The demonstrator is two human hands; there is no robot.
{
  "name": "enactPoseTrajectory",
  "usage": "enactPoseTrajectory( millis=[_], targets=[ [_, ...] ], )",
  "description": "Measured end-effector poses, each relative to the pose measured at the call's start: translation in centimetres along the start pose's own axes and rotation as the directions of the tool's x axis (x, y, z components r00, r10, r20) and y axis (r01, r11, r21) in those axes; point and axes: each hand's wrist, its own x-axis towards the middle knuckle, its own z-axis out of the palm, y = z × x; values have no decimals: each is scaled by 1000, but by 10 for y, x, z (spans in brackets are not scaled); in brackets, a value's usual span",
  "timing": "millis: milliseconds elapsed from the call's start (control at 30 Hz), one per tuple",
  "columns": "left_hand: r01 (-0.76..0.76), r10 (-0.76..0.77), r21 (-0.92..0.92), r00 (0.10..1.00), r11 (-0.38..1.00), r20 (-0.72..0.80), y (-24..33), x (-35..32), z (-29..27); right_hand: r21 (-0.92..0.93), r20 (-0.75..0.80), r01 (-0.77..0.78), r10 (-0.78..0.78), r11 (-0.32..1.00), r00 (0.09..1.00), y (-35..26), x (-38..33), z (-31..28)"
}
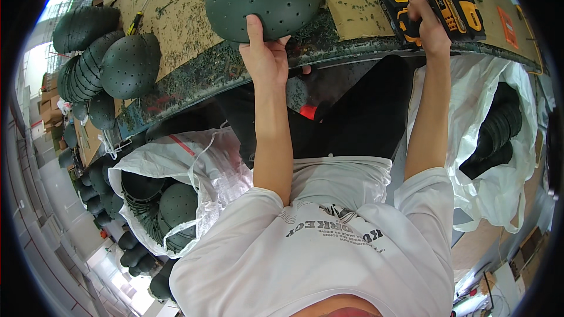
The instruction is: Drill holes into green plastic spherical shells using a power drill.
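Observation:
At the far edge of the bench, a dark green dome-shaped shell (261,0), dotted with small holes, rests with its rounded side up. My left hand (266,56) grips its near rim, the thumb pressed on top and the other fingers tucked underneath. To the right, my right hand (430,28) is wrapped round the handle of a yellow and black cordless drill (451,1), which lies over on the bench near its edge. The drill's front end is cut off or hard to make out.
Green shavings litter the cardboard-covered bench (352,3). Stacked green shells (130,66) stand at the left, beside a yellow-handled screwdriver (136,22). White sacks with more shells, a left sack (220,161) and a right sack (464,105), flank my legs. An orange item (507,26) lies far right.

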Motion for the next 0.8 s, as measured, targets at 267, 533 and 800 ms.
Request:
enactPoseTrajectory(
  millis=[267,533,800],
  targets=[
    [-88,91,-46,992,995,91,-6,14,7,-15,-26,-27,27,1000,999,-3,-1,4],
    [-200,201,-23,968,980,147,-8,18,7,-45,-16,14,-15,999,1000,-3,-2,3],
    [-192,198,-60,972,980,127,-6,17,-1,-104,5,-27,27,994,1000,3,-1,-4]
  ],
)
